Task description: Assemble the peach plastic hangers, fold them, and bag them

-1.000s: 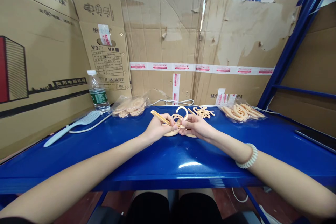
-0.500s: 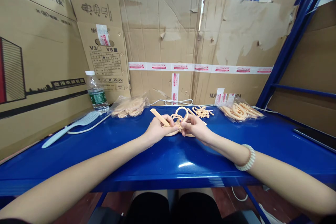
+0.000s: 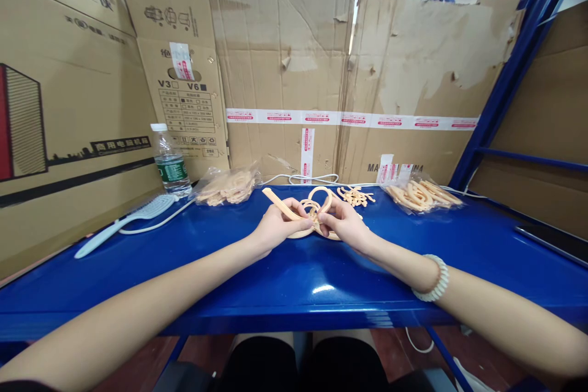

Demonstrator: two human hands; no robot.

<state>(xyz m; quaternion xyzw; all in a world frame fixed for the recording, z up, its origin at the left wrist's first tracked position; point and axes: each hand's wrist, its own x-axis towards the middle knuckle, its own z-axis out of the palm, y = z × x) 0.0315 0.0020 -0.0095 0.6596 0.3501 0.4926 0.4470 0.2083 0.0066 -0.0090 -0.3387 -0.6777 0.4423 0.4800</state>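
Note:
Both hands meet over the middle of the blue shelf. Between finger and thumb my left hand pinches a flat tan strip, whose free end points up to the left. My right hand is closed on a tan looped piece that curves up beyond the fingertips. The two pieces come close together at the fingertips; whether they join there is hidden. Under the hands lie more curved tan pieces, partly covered. Just behind my right hand is a pile of small tan pegs.
Clear bags of tan parts lie at the back left and back right. At the left are a water bottle and a pale blue hairbrush. A phone lies far right. Cardboard walls the back; a white cable runs along it.
Almost nothing differs. My right hand has shifted very slightly, with the looped piece still in it; the left hand keeps the same pinch on the strip.

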